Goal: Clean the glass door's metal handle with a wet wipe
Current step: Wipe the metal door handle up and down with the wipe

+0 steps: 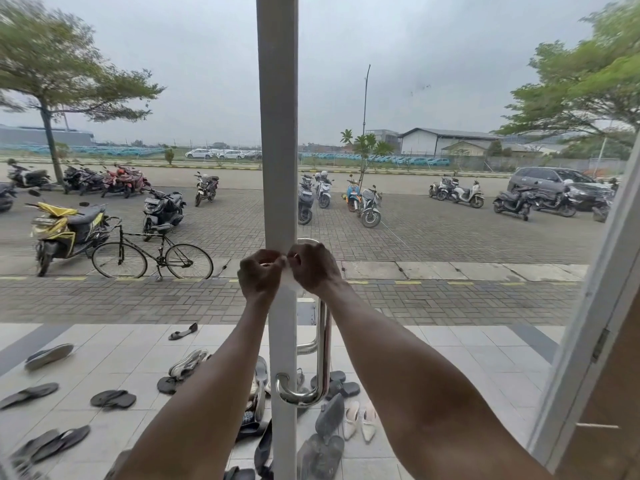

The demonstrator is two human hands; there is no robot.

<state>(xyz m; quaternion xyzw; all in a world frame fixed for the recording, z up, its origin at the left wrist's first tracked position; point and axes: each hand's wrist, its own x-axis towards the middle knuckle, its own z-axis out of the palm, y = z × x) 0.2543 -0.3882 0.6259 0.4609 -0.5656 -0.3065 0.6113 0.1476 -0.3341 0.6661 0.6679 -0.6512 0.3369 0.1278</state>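
A polished metal handle (pixel 321 355) runs vertically down the glass door, just right of the white door frame (pixel 278 133). Its top bend shows above my right hand and its lower bend curves in near the bottom. Both hands are raised in front of the frame at the handle's top. My left hand (pixel 259 277) and my right hand (pixel 313 268) each pinch an edge of a small white wet wipe (pixel 286 268) held between them. The wipe is mostly hidden by my fingers and blends with the white frame.
A second glass door leaf (pixel 588 323) stands open at the right edge. Through the glass, several sandals and shoes (pixel 187 367) lie on the tiled porch, with a bicycle (pixel 152 254) and parked motorbikes beyond.
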